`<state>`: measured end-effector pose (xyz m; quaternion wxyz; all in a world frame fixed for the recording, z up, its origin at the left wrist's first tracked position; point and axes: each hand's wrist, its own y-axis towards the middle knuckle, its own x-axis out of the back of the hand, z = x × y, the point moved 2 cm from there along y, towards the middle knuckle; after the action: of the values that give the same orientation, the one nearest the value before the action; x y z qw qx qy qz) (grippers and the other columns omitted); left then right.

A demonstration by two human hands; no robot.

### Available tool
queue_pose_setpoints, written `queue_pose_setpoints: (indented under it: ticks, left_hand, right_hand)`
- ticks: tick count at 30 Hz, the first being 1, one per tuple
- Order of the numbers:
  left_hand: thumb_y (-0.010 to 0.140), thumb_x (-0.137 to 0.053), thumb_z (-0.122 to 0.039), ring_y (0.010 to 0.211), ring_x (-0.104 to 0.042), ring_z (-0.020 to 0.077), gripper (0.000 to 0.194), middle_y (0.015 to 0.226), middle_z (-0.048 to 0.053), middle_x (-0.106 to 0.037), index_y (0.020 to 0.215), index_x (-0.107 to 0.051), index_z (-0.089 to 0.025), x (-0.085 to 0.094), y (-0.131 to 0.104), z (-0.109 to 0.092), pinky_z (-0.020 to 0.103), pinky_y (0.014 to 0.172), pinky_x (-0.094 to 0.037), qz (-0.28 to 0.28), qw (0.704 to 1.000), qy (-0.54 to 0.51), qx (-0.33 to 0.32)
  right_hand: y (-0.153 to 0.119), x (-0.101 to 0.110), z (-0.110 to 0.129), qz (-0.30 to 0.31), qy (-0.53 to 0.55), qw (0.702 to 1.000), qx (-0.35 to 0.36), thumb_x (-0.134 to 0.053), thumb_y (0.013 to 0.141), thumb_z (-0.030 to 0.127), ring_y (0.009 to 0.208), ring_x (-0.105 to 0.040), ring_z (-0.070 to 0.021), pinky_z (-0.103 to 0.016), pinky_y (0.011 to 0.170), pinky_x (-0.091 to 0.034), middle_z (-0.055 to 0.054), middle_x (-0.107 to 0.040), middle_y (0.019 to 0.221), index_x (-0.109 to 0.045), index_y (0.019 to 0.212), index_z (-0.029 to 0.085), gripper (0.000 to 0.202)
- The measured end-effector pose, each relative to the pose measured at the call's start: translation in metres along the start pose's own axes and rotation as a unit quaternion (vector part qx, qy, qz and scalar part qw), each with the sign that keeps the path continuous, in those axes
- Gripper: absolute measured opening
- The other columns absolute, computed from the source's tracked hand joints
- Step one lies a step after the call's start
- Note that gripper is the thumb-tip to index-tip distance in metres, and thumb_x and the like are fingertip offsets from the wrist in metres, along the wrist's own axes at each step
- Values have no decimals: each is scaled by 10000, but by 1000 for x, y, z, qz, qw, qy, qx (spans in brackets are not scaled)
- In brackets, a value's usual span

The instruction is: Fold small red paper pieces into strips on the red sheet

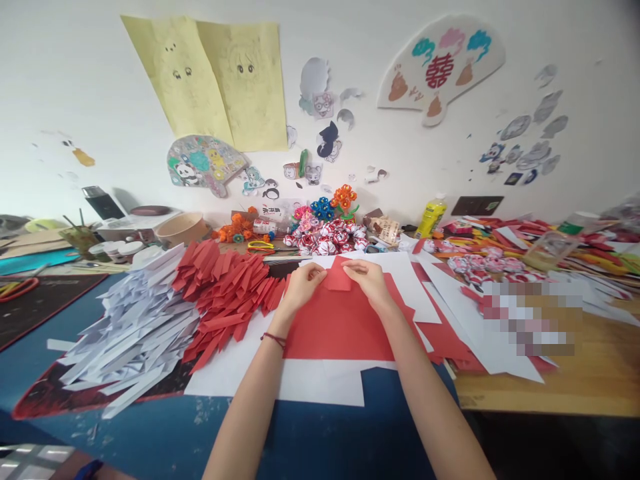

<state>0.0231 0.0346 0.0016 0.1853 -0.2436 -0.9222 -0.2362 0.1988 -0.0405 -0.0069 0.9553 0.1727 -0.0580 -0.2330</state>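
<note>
Both hands hold a small folded piece of red paper (340,275) between them, above a large red sheet (340,330). My left hand (306,283) pinches its left side with thumb and fingers. On the right, my right hand (367,280) has its fingers closed on the opposite edge. White sheets (320,383) lie under the red one and stick out around it. To the left are a heap of folded red strips (225,293) and a heap of white strips (145,327).
Behind the hands stand red-and-white paper balls (333,237) and paper flowers (323,209). A yellow bottle (431,217) is at the back right, near a clear bottle (555,247) lying tilted. Scissors (19,289) lie far left, beside a wooden bowl (183,229) farther back.
</note>
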Motion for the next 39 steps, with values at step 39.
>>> queue_pose_setpoints:
  ticks: [39]
  left_hand:
    - [711,-711,-196,702,-613,150,113,791,31,-703,803,-647,-180,-1,-2,25,238,644,-404,72,977,199,11]
  right_hand:
    - [-7,14,-11,156,-218,963,-29,-727,702,333,709,-638,-197,-301,656,-480,-60,-703,745,-725,809,176,189]
